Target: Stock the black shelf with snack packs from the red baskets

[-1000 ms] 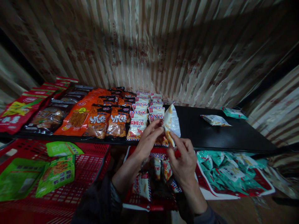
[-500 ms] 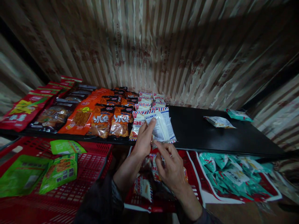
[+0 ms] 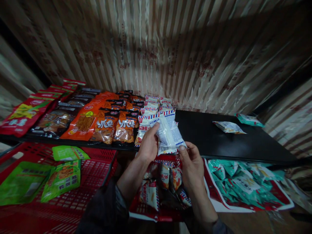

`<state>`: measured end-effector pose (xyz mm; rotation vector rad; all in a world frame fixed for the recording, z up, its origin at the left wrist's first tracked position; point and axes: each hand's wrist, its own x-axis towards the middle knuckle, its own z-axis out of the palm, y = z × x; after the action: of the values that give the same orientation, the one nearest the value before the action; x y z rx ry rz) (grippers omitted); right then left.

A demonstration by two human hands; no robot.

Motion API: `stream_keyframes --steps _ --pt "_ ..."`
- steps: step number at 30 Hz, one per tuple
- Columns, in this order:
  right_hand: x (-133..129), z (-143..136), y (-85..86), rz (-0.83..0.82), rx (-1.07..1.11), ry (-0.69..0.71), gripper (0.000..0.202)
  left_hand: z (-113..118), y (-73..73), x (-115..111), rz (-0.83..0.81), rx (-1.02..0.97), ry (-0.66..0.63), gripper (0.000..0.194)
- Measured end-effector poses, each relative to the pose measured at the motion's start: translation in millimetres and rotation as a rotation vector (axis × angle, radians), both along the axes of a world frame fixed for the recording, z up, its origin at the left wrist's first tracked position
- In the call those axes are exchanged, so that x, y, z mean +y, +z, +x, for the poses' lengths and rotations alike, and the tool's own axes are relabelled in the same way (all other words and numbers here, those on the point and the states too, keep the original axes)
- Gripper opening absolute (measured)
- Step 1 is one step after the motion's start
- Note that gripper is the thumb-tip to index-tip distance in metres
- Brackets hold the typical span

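Observation:
A white snack bag (image 3: 170,134) with a red-and-blue striped edge is held over the front edge of the black shelf, its printed back facing me. My left hand (image 3: 148,145) grips its left side, thumb on top and the other fingers hidden. The bag's lower right corner is pinched between the thumb and fingers of my right hand (image 3: 193,164). Behind it, matching white bags (image 3: 151,110) lie in two rows, front sides up. Below my hands, a red basket (image 3: 168,216) holds several loose bags of the same striped kind.
Left along the shelf (image 3: 200,133) lie orange-black bags (image 3: 125,126), an orange bag (image 3: 84,125), dark bags (image 3: 55,118) and red bags (image 3: 23,113). At its right are a pale bag (image 3: 229,127) and a teal bag (image 3: 250,120). Baskets below hold green bags (image 3: 64,177) and teal bags (image 3: 243,182).
My right hand has moved right and up and now pinches the bag's lower right corner. The bag has shifted slightly toward me and turned a little.

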<state>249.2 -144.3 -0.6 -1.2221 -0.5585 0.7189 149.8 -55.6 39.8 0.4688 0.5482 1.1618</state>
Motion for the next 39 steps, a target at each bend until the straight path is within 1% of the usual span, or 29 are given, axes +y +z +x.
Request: stream_keyframes --steps 4,6,8,11,13,15,18,20,22,27,30,34,36,37,38,39 --pt "1 -3 0.3 0.004 0.155 0.03 0.043 -1 3.1 0 -0.014 0.0 -0.008 0.022" --pt "2 -3 -0.3 0.014 0.168 0.024 0.041 -2 4.3 0 -0.033 -0.002 -0.018 0.023" --pt "2 -3 -1.1 0.014 0.166 0.002 0.039 -4 4.4 2 -0.033 0.0 0.003 0.023" --pt "1 -1 -1.0 0.009 0.165 -0.024 0.035 -9 3.0 7 0.009 0.016 0.052 0.028" --pt "-1 0 -0.1 0.02 0.155 -0.032 0.032 -13 2.3 10 0.034 0.017 0.059 0.033" --pt "-2 1 1.0 0.029 0.135 -0.042 0.029 -17 2.7 13 0.058 0.031 0.036 0.036" --pt "-3 3 1.3 0.024 0.105 -0.065 0.027 -22 5.3 14 0.086 0.097 -0.033 0.039" --pt "-2 4 0.3 0.021 0.083 -0.074 0.027 -24 6.7 14 0.091 0.132 -0.042 0.041" --pt "-2 4 -1.7 0.02 0.071 -0.071 0.028 -24 6.6 15 0.091 0.143 -0.014 0.042" --pt "-1 2 -6.3 0.017 0.103 -0.058 0.025 -20 2.1 16 0.031 0.135 0.14 0.036" --pt "-1 1 -3.9 0.026 0.147 -0.018 0.022 -19 1.9 15 -0.004 0.121 0.161 0.036" --pt "-1 0 0.3 0.063 0.184 -0.003 0.02 -16 5.5 11 0.003 0.082 0.172 0.036" --pt "-1 1 -0.9 0.054 0.116 -0.018 0.017 -15 7.0 9 0.014 0.083 0.172 0.035" --pt "-2 1 -2.2 0.044 0.024 -0.052 0.017 -15 7.5 9 0.018 0.091 0.171 0.034" --pt "-4 2 -3.6 0.037 -0.117 -0.109 0.017 -15 7.9 8 0.022 0.101 0.171 0.033" --pt "-5 3 -4.7 0.035 -0.307 -0.182 0.02 -15 8.1 8 0.023 0.112 0.174 0.033"
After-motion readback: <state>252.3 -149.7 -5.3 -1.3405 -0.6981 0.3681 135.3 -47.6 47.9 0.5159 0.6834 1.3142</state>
